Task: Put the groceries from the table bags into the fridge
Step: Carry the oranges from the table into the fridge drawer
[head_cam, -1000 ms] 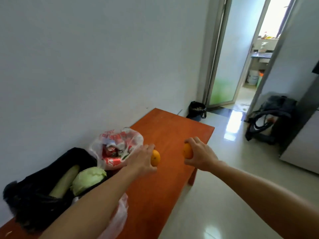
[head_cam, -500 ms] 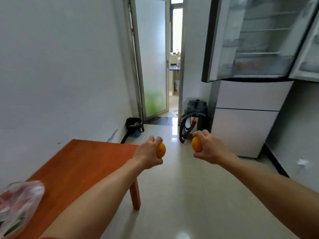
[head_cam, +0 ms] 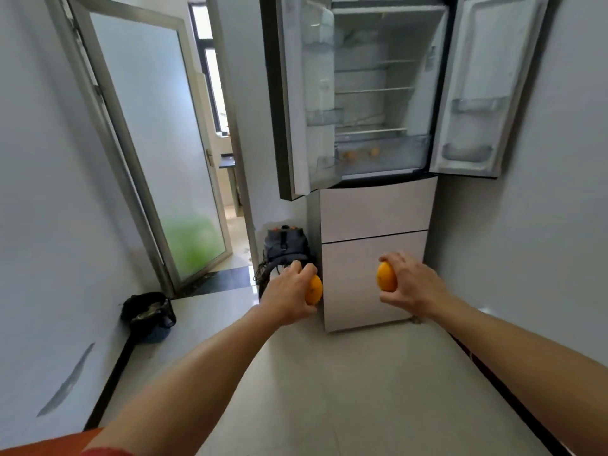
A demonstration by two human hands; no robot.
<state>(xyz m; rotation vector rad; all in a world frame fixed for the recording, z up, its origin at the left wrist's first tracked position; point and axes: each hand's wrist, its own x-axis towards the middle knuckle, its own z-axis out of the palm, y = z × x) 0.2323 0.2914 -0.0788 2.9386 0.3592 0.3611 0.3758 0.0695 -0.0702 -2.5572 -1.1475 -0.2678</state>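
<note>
Now the tall white fridge (head_cam: pixel 375 212) has come closer, both top doors open, small orange fruits in its clear bottom drawer (head_cam: pixel 381 153). My left hand (head_cam: pixel 289 296) fingers wrap one round orange (head_cam: pixel 314 289); my right hand (head_cam: pixel 409 286) wraps another orange (head_cam: pixel 386 277).

Bright, even daylight fills the room, strongest from the window (head_cam: pixel 210 80) at 11 o'clock beyond the frosted door (head_cam: pixel 158 143), where it blows out to white. The glossy floor (head_cam: pixel 329 373) carries a soft sheen near the doorway. Shadows are faint and diffuse. The fridge (head_cam: pixel 371 93) interior at 12 o'clock is hazy and low in detail. Wide-angle distortion bows the door frame and walls at the edges, and the whole frame is slightly soft.
</note>
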